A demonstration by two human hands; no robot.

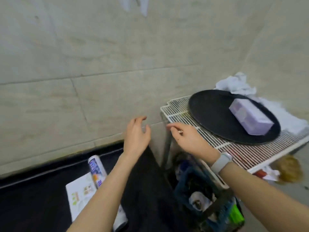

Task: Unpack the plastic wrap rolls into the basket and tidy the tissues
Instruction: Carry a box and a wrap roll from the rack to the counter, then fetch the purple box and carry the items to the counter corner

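My left hand (136, 134) and my right hand (185, 139) hover side by side in mid-air, fingers apart and curled, holding nothing. A plastic wrap roll (97, 169) in blue and white packaging lies on the black counter, below and left of my left hand, on a white printed package (78, 195). A dark blue basket (205, 201) with several items inside stands under my right forearm. A purple tissue box (250, 118) rests on a round black tray (215, 114) on the white wire rack (177, 114) to the right.
Crumpled white cloth or paper (237, 84) is piled behind the tray in the corner. A brownish crumpled thing (290, 169) lies under the rack's right end. A tiled wall runs along the back.
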